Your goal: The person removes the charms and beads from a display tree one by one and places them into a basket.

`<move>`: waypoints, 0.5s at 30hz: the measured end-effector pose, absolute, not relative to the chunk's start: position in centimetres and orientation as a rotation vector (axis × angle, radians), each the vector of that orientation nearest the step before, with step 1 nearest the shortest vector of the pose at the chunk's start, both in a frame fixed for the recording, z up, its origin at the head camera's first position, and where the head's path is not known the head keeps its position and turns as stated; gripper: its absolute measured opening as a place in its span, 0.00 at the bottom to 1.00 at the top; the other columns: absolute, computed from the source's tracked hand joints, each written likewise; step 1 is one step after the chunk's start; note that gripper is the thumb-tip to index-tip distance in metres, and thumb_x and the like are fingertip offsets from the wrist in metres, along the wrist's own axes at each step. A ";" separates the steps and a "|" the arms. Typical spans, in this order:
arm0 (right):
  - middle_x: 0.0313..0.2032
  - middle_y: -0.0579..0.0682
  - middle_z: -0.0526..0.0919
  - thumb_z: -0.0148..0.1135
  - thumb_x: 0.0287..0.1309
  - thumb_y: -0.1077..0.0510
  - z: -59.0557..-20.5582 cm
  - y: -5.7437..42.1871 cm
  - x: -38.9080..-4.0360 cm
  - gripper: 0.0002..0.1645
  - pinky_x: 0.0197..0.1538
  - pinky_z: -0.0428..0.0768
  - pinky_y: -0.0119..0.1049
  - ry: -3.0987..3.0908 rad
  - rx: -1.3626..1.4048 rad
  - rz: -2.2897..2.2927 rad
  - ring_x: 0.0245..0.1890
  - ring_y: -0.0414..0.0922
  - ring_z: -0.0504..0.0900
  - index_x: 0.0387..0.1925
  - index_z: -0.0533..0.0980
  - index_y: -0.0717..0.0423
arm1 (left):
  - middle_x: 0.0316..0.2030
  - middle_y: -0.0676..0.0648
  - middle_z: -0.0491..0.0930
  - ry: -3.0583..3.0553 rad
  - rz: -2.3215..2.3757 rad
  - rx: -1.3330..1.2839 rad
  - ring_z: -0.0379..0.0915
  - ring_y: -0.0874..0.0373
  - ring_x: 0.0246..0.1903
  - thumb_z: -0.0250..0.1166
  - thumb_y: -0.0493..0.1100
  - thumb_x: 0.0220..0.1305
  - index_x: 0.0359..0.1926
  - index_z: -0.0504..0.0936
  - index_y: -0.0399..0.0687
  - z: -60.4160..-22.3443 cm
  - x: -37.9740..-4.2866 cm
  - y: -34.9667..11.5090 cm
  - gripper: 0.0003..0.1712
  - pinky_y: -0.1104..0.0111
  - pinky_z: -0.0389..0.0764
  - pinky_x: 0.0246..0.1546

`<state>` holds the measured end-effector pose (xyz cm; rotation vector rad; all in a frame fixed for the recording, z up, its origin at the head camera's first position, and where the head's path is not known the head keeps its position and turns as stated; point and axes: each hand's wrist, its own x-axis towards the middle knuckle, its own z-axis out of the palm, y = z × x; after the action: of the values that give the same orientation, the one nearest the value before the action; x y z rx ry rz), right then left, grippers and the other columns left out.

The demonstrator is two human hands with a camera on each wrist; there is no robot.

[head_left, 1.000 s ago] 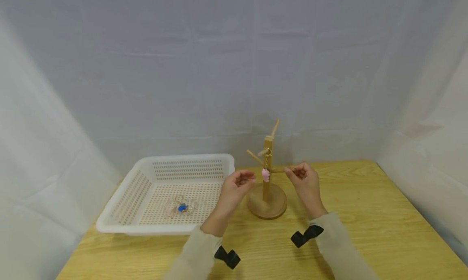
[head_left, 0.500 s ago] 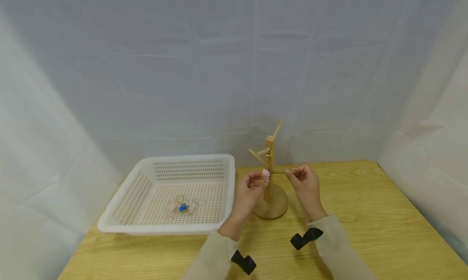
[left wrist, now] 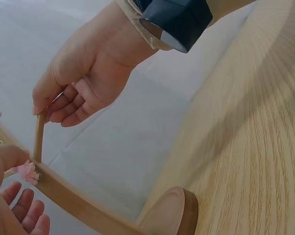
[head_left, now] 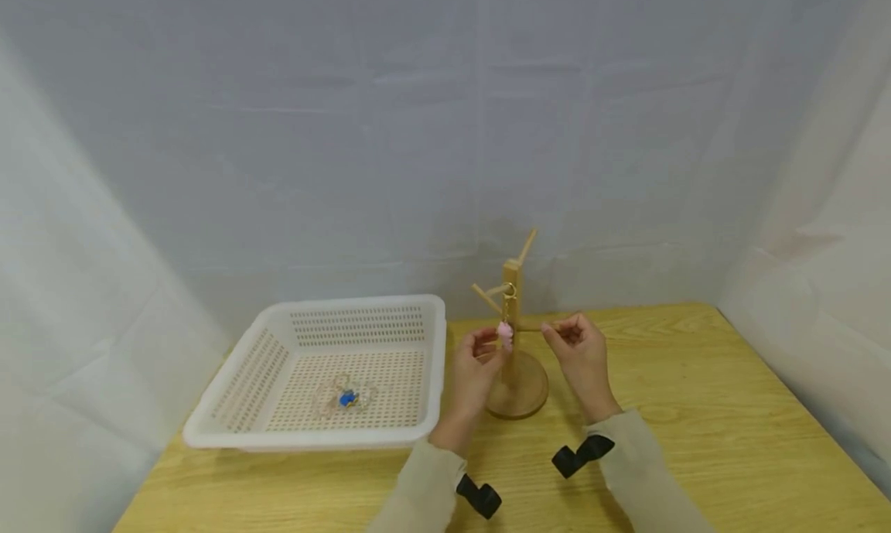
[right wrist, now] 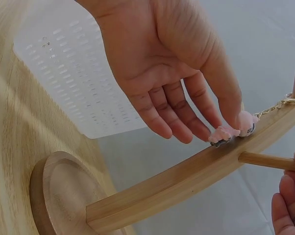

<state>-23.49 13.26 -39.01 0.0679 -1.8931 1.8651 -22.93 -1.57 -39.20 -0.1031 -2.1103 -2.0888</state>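
Observation:
A pink figure keychain (head_left: 505,333) hangs by its gold ring and chain from a peg of the wooden stand (head_left: 511,305). My left hand (head_left: 476,367) pinches the pink figure between thumb and index finger, its other fingers loosely spread. The right wrist view shows the keychain's figure (right wrist: 246,123) close against the stand's post (right wrist: 186,178). My right hand (head_left: 581,355) grips the end of the stand's lower right peg (head_left: 530,328) with thumb and fingertips. That peg (left wrist: 39,137) reaches from the post to the right hand's fingertips in the left wrist view.
A white perforated basket (head_left: 316,439) stands left of the stand, holding a blue charm (head_left: 348,398) and clear, beaded-looking pieces. Both stand on a wooden table (head_left: 668,378). Pale cloth (head_left: 431,131) hangs behind and at the sides.
My left hand has moved right, from beside the basket to the pink figure, and has taken hold of it. The right hand stays on the peg. The stand has shifted slightly.

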 end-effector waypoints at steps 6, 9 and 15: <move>0.25 0.40 0.78 0.64 0.53 0.70 -39.0 13.3 -23.5 0.10 0.32 0.76 0.23 -1.875 0.081 1.899 0.27 0.33 0.77 0.30 0.70 0.72 | 0.42 0.35 0.78 -2.041 -2.073 -0.084 0.75 0.46 0.42 0.67 0.34 0.55 0.48 0.75 0.29 -39.9 -23.7 -1.0 0.20 0.61 0.78 0.45; 0.26 0.40 0.78 0.64 0.53 0.71 -38.9 13.2 -23.4 0.09 0.32 0.76 0.23 -1.863 0.086 1.906 0.27 0.33 0.77 0.30 0.70 0.73 | 0.40 0.35 0.79 -1.965 -2.079 -0.093 0.75 0.46 0.40 0.68 0.33 0.53 0.47 0.76 0.27 -41.1 -24.8 -0.6 0.20 0.65 0.78 0.42; 0.26 0.40 0.77 0.63 0.54 0.71 -38.9 13.2 -23.4 0.09 0.33 0.76 0.23 -1.879 0.069 1.889 0.26 0.33 0.77 0.29 0.70 0.71 | 0.37 0.40 0.81 -1.911 -2.062 -0.072 0.75 0.53 0.36 0.70 0.32 0.50 0.43 0.78 0.31 -42.2 -25.9 -0.1 0.18 0.71 0.76 0.38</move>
<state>-23.37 13.17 -38.90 0.0692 -1.8790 1.8893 -25.91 -0.08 -42.19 -0.0721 -1.9112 -2.0621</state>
